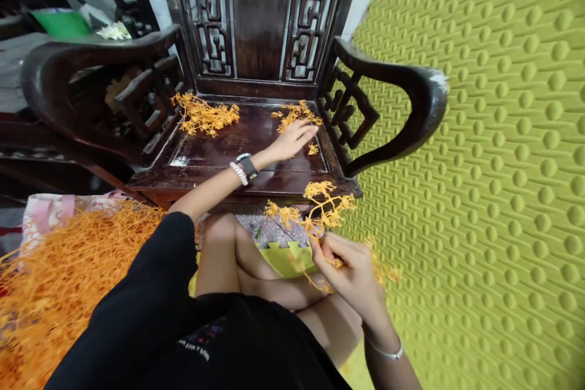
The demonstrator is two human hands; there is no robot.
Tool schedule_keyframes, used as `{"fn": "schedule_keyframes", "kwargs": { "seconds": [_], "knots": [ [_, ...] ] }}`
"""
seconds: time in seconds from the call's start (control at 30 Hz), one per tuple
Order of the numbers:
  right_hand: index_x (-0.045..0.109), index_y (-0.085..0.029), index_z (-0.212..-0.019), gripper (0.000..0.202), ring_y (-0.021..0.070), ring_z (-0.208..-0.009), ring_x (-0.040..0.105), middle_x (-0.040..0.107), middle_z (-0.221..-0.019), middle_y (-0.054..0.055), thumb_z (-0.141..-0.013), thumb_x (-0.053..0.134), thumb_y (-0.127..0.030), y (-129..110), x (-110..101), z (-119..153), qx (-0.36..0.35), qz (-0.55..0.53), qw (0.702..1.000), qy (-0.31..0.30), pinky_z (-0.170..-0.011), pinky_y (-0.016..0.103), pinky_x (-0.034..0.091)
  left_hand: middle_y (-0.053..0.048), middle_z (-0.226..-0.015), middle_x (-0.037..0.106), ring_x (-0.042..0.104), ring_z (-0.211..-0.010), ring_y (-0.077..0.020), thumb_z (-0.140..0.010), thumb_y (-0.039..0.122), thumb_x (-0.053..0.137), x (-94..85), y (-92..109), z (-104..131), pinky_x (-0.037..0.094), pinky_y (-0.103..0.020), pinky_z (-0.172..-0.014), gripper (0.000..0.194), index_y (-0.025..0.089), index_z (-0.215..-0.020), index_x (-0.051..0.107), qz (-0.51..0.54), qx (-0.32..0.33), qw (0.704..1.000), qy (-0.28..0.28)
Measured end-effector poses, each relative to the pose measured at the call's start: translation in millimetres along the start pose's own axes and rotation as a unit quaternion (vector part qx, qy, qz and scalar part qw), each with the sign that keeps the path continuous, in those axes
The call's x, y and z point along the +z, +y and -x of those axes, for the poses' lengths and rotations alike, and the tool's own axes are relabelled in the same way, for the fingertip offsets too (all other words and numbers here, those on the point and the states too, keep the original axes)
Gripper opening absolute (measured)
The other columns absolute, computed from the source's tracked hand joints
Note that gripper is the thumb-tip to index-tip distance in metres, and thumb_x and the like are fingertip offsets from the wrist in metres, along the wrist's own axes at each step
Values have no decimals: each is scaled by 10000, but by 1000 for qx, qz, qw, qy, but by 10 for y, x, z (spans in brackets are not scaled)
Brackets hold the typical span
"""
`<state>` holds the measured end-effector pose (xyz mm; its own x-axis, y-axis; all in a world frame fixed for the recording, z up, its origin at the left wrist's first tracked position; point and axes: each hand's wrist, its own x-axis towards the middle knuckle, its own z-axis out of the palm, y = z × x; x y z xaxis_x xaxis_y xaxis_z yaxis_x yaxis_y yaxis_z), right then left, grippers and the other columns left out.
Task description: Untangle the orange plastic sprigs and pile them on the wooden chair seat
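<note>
My left hand [295, 138] reaches over the seat of a dark carved wooden chair [237, 143], its fingers spread at the edge of a small pile of orange plastic sprigs [292, 116]. Lower right, above my lap, my right hand [350, 265] pinches the stem of a branched orange sprig [322, 210]; more orange strands show below and behind that hand. A second orange pile [208, 116] lies at the left of the seat. One small loose piece [313, 148] rests just right of my left hand.
A large heap of orange strands [91, 256] lies at my left beside a pink and white bag [48, 213]. Curved armrests [411, 91] flank the seat. A green container [61, 22] stands at upper left. Yellow-green bumpy matting [493, 195] covers the right side.
</note>
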<state>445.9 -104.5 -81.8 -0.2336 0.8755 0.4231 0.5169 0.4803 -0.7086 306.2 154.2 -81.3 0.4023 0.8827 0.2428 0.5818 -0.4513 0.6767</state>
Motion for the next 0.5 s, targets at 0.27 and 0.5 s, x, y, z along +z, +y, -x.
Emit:
{"fn": "schedule_keyframes", "kwargs": {
  "seconds": [0.27, 0.5],
  "knots": [
    [350, -198, -637, 337, 101, -556, 379, 368, -599, -36, -928, 508, -138, 139, -177, -123, -110, 107, 983, -103, -559, 253, 303, -104, -1563, 283, 355, -1377, -276, -815, 556, 645, -550, 712, 1374, 346, -397, -1104, 926, 212, -1530, 168, -48, 350, 891, -285],
    [476, -185, -666, 319, 146, -590, 437, 499, -621, 10, -977, 405, -173, -25, -246, -152, -246, 236, 920, -196, -563, 274, 337, -107, -1028, 649, 535, -990, -246, -936, 397, 524, -412, 498, 1566, 406, -363, -840, 312, 141, -1096, 605, -218, 374, 865, -255]
  ]
}}
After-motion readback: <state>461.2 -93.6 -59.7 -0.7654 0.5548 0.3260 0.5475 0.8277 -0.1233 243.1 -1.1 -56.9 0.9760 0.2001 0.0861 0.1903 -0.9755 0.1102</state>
